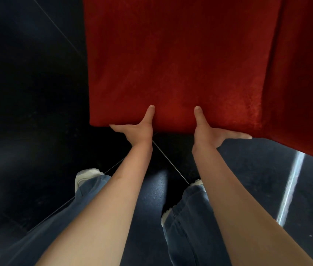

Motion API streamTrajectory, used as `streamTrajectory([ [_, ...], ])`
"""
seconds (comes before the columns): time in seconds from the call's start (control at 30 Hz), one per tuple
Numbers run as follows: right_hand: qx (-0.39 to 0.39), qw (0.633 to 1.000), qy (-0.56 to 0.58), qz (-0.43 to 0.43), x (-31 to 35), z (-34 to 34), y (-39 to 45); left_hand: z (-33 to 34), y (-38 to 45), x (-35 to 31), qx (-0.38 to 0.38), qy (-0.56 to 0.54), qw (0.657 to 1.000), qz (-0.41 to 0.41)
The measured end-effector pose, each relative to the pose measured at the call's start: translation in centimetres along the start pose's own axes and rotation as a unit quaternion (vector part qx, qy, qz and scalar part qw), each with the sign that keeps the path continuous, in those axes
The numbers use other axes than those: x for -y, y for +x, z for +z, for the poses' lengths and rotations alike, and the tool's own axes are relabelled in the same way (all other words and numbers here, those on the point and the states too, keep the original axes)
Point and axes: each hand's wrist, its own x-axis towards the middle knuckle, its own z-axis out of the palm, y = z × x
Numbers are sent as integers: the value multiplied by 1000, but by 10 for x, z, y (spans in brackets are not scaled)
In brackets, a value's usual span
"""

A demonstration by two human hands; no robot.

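**Both hands gripping the near edge of a red carpet**

Head view, looking straight down past the forearms.

- A red carpet [180, 64] is filling the upper middle and right of the view. It is running away from the person toward the top of the frame, and its near edge is lying just ahead of the feet.
- A long crease or seam is running down the carpet's right part. The strip beyond it is reaching lower in the frame than the main panel.
- The left hand [138, 130] is holding the near edge close to its left corner. The thumb is pressing on the top face, and the fingers [116, 127] are lying under the edge, pointing left.
- The right hand [207, 133] is holding the same edge further right, well apart from the left hand. Its thumb is lying on top, and its fingers [238, 135] are stretching rightward beneath the edge.
- Each hand is thus clamping the carpet between thumb and fingers. How far the fingers are reaching underneath cannot be told.
- The held edge is looking slightly raised off the floor [27, 93], which is dark, glossy tile with thin pale joint lines.
- A bright streak of light [292, 189] is reflecting off the tiles at the lower right.
- Below the arms, blue jeans [186, 217] and white shoes [85, 177] are showing, with the feet standing on bare tile short of the carpet.
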Motion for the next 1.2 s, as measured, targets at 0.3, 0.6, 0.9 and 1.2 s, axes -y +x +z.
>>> streamTrajectory([
  [0.3,1,997,29,-65,-8,5,6,4,5,9,9,-26,1000,9],
  [0.6,20,996,61,-68,-9,2,8,7,11,14,38,-59,998,1],
  [0.9,34,997,67,-7,10,3,-6,8,3,-12,16,-65,998,-16],
  [1.2,4,993,119,6,34,5,-23,7,-14,-35,2,-58,998,-36],
])
